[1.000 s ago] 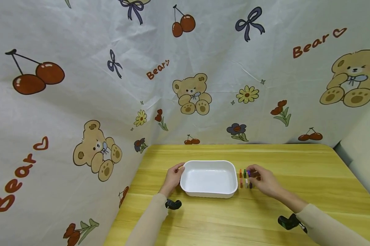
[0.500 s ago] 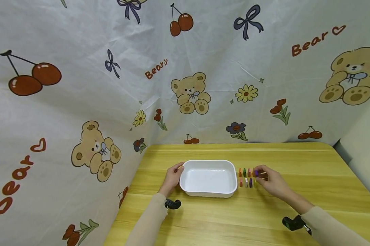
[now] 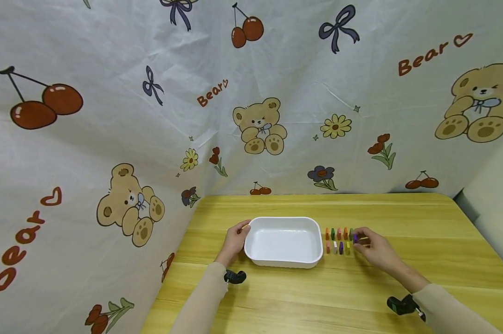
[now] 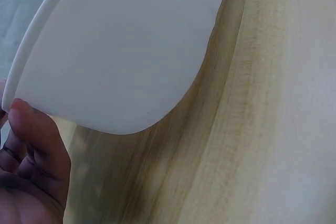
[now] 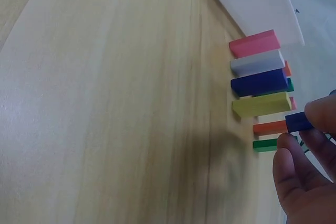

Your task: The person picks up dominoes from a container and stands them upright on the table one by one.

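Note:
A white rectangular plastic basin stands on the wooden table, and my left hand grips its left end. In the left wrist view the left thumb lies at the rim. My right hand pinches a small purple block between thumb and fingertips, at the right end of two rows of upright coloured blocks. The front row holds a pink block, a white block, a dark purple block and a yellow block. Orange, green and pink blocks form the back row, partly hidden in the right wrist view.
The wooden table extends in front of the basin and to the right of the blocks. A printed cloth with bears and cherries hangs behind and to the left. A black wrist camera sits on the right forearm.
My right hand has shifted right along the rows with the purple block, uncovering more blocks, including the yellow one and an orange one. The left hand and basin stay in place.

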The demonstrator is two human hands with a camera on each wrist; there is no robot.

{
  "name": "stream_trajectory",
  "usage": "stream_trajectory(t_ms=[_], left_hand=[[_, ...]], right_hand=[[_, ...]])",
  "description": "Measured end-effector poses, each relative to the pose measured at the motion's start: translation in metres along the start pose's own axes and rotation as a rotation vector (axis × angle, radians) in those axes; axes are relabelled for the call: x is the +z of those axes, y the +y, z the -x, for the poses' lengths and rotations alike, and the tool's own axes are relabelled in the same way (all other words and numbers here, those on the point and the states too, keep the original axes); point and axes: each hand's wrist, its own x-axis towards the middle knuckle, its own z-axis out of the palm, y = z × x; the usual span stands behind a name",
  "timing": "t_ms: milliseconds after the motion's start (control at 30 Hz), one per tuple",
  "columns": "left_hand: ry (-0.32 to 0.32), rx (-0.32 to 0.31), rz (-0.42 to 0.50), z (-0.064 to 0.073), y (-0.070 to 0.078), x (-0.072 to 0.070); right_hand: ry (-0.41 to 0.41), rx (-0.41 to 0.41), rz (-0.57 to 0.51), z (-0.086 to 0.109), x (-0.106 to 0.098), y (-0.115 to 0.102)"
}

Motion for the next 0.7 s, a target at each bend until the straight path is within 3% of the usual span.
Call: stream_trajectory(t_ms=[700], left_hand=[[0.007, -0.004, -0.011, -0.003, -0.002, 0.0]], right_hand=[[-0.008, 0.016, 0.02, -0.002, 0.018, 0.028]])
